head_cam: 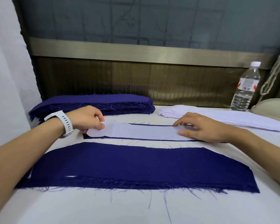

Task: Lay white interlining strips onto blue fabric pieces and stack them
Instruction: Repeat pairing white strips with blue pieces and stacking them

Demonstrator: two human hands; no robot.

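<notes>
Left fingers (102, 125): thumb and forefinger pinch the rounded left end of the white interlining strip (141, 131); the other fingers are curled in beside them.
Right fingers (183, 132): spread and nearly straight, tips pressing down on the strip's right part.
Left hand (87, 118): at the strip's left end, with a white watch (64, 123) on the wrist.
Right hand (205, 128): palm down over the strip's right end.
Blue fabric piece (152, 140): directly under the strip, showing only as thin dark edges along both long sides.
Near blue stack (136, 165): just in front of the strip, towards the person, frayed along its near edge.
Far blue stack (95, 102): behind the strip's left end.
White strip pile (217, 117): behind the strip's right end.
Water bottle (244, 88): upright, beyond the strip to the right, past the white strip pile.
Table (87, 207): white surface under the strip and everything else.
</notes>
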